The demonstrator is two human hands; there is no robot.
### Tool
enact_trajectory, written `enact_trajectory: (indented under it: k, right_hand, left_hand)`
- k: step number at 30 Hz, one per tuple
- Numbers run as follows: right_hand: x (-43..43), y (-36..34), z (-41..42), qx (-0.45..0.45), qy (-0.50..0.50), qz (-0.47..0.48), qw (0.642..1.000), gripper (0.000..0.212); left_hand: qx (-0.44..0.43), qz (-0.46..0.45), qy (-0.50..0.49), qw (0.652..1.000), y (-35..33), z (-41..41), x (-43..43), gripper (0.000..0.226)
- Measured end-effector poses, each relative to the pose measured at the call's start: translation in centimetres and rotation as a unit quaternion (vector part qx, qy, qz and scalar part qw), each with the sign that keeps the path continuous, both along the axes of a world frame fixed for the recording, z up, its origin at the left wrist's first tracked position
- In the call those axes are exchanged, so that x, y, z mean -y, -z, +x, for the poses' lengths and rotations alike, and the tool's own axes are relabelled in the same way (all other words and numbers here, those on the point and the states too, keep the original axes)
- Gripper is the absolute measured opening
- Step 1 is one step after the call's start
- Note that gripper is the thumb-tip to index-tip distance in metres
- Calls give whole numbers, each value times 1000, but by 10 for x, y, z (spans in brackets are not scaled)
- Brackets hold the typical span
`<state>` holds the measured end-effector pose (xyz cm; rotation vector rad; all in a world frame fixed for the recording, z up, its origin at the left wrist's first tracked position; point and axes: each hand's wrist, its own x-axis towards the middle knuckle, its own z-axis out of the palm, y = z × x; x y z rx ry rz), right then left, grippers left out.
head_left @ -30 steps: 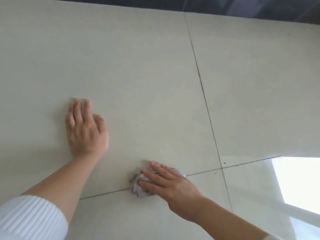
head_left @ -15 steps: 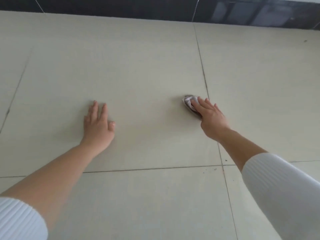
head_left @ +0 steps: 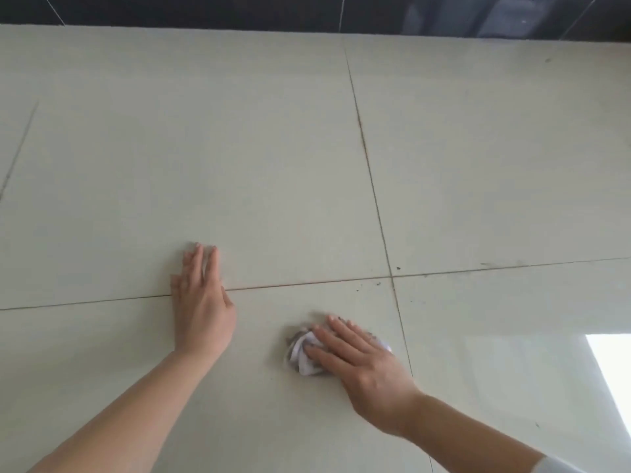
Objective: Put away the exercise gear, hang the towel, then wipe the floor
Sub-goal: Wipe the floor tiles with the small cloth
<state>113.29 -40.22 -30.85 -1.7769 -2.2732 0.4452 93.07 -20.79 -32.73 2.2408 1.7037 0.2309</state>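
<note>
A crumpled white and grey cloth [head_left: 300, 353] lies on the pale tiled floor [head_left: 239, 148], just left of a vertical grout line. My right hand [head_left: 362, 367] presses down on it with straight fingers, covering most of its right side. My left hand [head_left: 201, 305] rests flat on the floor to the left, palm down, fingers straight, lying across a horizontal grout line. It holds nothing. No exercise gear or towel shows here.
Dark specks of dirt [head_left: 379, 284] sit near the crossing of the grout lines. A dark glossy baseboard or wall [head_left: 307, 11] runs along the far edge of the floor. A bright window reflection [head_left: 611, 370] lies on the tile at right.
My right hand has drawn the cloth back toward me, from beside the vertical grout line to below the horizontal one. The left hand now lies across that horizontal line.
</note>
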Motion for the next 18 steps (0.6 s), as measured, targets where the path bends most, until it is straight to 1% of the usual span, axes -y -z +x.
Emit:
enact_trajectory:
  k: [2, 3, 4, 5, 6, 7, 8, 9, 10, 11, 12, 13, 14, 16, 18]
  right_hand:
    - [19, -3, 8, 34, -83, -4, 996, 64]
    - [22, -4, 21, 56, -104, -5, 993, 67]
    - [21, -4, 37, 73, -93, -9, 993, 70]
    - [19, -5, 56, 75, -33, -11, 997, 72]
    - [16, -4, 75, 64, 65, -7, 996, 73]
    - [14, -5, 95, 50, 182, -7, 982, 74]
    - [12, -8, 111, 32, 301, -21, 953, 76]
    - [12, -13, 123, 12, 407, -41, 912, 77]
    - [13, -16, 130, -7, 486, -59, 872, 76]
    - [13, -17, 130, -19, 532, -77, 843, 74]
    - [11, -15, 123, -18, 547, -85, 833, 73]
    - [8, -11, 109, -15, 532, -75, 843, 73]
    - [5, -5, 89, -7, 492, -48, 869, 73]
    - [8, 4, 43, 9, 381, -8, 924, 70]
    - [29, 8, -9, 7, 269, 35, 963, 63]
  left_hand:
    - [-6, 1, 11, 1000, 0, -4, 10, 62]
    - [-10, -1, 14, 1000, -1, -6, 14, 61]
    - [-12, -4, 14, 1000, -2, -7, 18, 60]
    - [-10, -8, 15, 1000, -4, -8, 21, 59]
    - [-10, -13, 15, 1000, -6, -10, 23, 58]
    - [-13, -20, 19, 1000, -8, -12, 24, 57]
    - [-21, -29, 27, 999, -9, -15, 25, 56]
    - [-32, -38, 38, 998, -11, -18, 26, 56]
    - [-42, -49, 50, 997, -13, -22, 26, 56]
    - [-50, -61, 60, 995, -15, -25, 26, 56]
    - [-58, -71, 67, 993, -17, -28, 25, 56]
    - [-67, -79, 73, 992, -19, -31, 25, 56]
    - [-76, -83, 78, 991, -20, -33, 25, 56]
    - [-89, -89, 80, 989, -22, -33, 26, 56]
    - [-93, -91, 76, 989, -21, -32, 28, 57]
